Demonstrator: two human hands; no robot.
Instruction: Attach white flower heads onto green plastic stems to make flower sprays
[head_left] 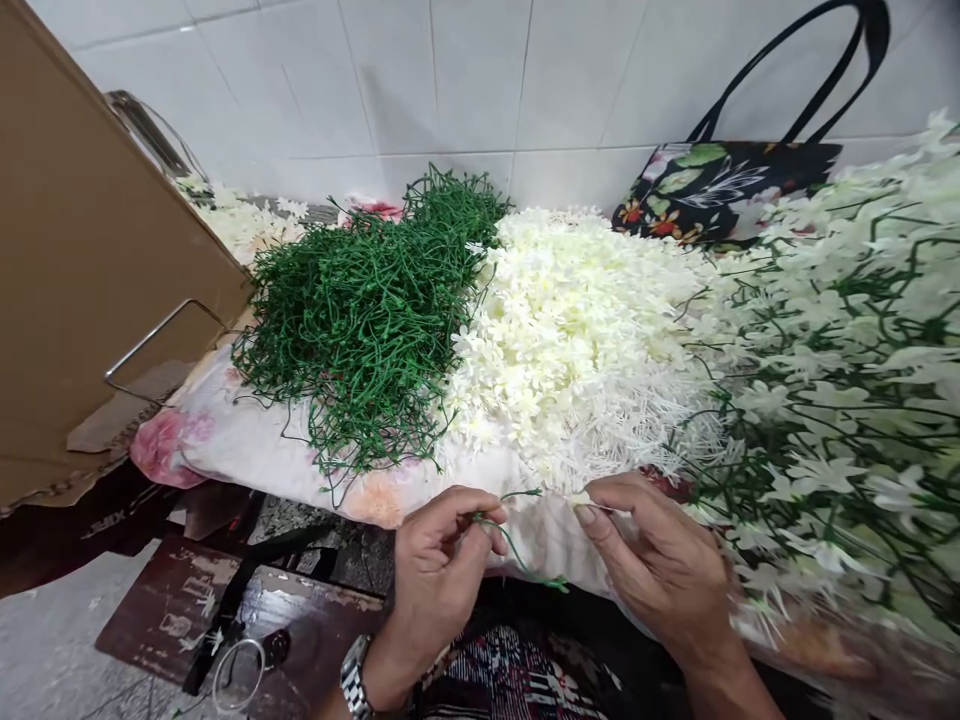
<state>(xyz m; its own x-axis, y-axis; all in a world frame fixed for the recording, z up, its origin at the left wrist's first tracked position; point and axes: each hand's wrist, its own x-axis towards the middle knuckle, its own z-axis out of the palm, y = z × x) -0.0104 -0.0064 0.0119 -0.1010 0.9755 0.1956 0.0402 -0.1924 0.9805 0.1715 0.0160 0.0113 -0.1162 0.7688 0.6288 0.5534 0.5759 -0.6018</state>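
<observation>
My left hand [450,545] is closed in a pinch on a green plastic stem [519,556], whose thin branches stick out toward the right. Between the thumb and forefinger of my right hand [652,560] is a small white piece [582,499], apparently part of an artificial flower; the fingers partly cover it. A short gap separates it from the tip of the stem's upper branch. Beyond my left hand lies a tangled heap of green stems [375,310]. A pile of white artificial blossoms [577,320] spreads beside that heap, with thin white stalks [637,425] at its near edge.
Finished-looking white flower sprays [840,400] crowd the right side. A cardboard box [97,250] stands at the left, near a bent metal wire [150,340]. Flowered cloth [262,450] covers the work surface. A floral bag [720,190] leans against the tiled wall [450,80].
</observation>
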